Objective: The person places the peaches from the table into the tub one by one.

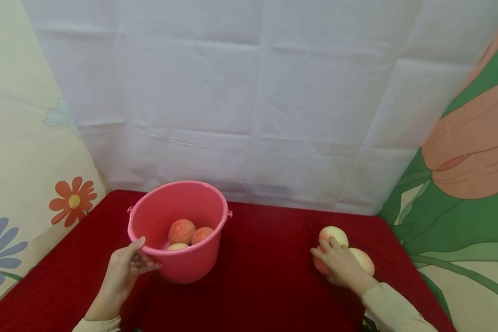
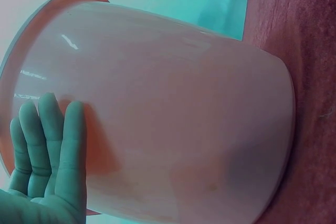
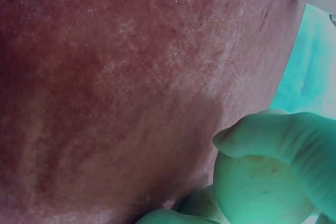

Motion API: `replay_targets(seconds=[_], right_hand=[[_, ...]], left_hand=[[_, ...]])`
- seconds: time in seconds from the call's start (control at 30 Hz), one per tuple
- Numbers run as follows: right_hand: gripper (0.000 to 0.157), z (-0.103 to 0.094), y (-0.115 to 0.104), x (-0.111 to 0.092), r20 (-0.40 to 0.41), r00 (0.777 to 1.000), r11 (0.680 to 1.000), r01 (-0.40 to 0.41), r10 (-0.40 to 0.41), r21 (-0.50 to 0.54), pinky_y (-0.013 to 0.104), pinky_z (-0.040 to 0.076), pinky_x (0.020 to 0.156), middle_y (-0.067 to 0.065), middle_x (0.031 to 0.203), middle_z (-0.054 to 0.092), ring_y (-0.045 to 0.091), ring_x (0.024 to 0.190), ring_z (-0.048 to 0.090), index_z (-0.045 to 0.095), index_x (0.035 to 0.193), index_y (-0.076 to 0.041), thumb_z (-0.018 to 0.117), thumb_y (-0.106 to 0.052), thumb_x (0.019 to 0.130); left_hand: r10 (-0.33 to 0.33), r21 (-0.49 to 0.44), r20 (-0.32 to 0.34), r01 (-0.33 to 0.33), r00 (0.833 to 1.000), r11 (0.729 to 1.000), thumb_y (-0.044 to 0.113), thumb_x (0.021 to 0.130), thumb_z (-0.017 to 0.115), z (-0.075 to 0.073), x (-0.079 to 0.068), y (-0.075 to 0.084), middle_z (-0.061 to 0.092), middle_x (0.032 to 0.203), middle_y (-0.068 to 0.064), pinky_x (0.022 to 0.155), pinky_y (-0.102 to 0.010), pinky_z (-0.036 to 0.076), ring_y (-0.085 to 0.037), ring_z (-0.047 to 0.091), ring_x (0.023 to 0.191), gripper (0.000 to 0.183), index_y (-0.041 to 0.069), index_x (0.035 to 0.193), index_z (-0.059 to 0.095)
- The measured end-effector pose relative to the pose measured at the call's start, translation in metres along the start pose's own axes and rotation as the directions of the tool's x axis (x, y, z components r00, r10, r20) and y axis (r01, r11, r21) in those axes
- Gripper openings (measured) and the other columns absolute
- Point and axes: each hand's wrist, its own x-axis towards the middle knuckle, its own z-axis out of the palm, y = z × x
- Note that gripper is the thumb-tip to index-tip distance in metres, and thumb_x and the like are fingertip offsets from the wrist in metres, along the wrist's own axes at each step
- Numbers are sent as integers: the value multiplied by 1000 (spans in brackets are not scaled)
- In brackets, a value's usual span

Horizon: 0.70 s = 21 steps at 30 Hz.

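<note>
A pink bucket (image 1: 186,263) stands on the left part of the table, its opening tilted toward me. My left hand (image 1: 124,269) holds its near rim, thumb over the edge and fingers along the outer wall; the left wrist view shows those fingers (image 2: 75,150) against the bucket (image 2: 173,103). Inside lie three peaches: a reddish one (image 1: 181,231), another reddish one (image 1: 202,234) and a yellowish one (image 1: 177,246). On the right, my right hand (image 1: 343,265) grips a reddish peach (image 1: 320,265), partly covered by the fingers. Beside it are two pale peaches, one behind (image 1: 335,234) and one to the right (image 1: 363,262).
Dark red cloth (image 1: 265,276) covers the table. A white sheet (image 1: 249,101) hangs behind its far edge. Flower-printed walls stand at the left (image 1: 29,152) and right (image 1: 469,184). The bucket has small handle lugs (image 1: 230,214) at its sides.
</note>
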Motion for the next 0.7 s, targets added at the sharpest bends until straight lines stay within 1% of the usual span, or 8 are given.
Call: replay_targets(seconds=[0.13, 0.23, 0.4, 0.53, 0.7], right_hand=[[56, -3, 1, 2, -7, 1000, 1000, 11, -10, 13, 38, 40, 46, 15, 101, 48, 33, 85, 45, 58, 103, -8, 82, -17, 53], [56, -4, 1, 3, -19, 1000, 1000, 10, -10, 6, 38, 40, 46, 15, 100, 48, 33, 84, 45, 57, 103, -8, 82, -18, 53], [59, -7, 2, 4, -42, 999, 1000, 2, -2, -2, 36, 39, 44, 13, 98, 47, 31, 81, 45, 57, 103, -8, 83, -20, 51], [63, -10, 4, 5, -56, 998, 999, -5, 7, 36, 33, 40, 43, 13, 99, 47, 32, 82, 46, 56, 104, -9, 84, -21, 49], [64, -15, 6, 8, -73, 997, 998, -9, 14, 69, 31, 43, 44, 13, 102, 47, 34, 85, 47, 56, 105, -10, 84, -21, 49]], left_hand=[[7, -1, 3, -7, 1000, 1000, 18, 97, 42, 0, -1, -1, 57, 52, -4, 59, -35, 55, -16, 63, 54, 45, 8, 59, 64], [21, -12, 19, -20, 1000, 1000, 17, 97, 42, -1, -1, -1, 57, 52, -4, 59, -35, 55, -16, 63, 54, 45, 8, 59, 64], [41, -39, 44, -39, 998, 998, 15, 97, 40, -1, -1, -1, 57, 52, -4, 59, -35, 55, -16, 63, 53, 46, 9, 58, 64], [42, -39, 49, -40, 998, 998, 15, 97, 40, -1, -1, -1, 57, 52, -4, 59, -35, 55, -16, 64, 54, 46, 9, 58, 64], [43, -36, 53, -41, 998, 998, 15, 97, 40, 0, -1, 0, 57, 53, -4, 59, -35, 55, -15, 64, 54, 46, 9, 59, 64]])
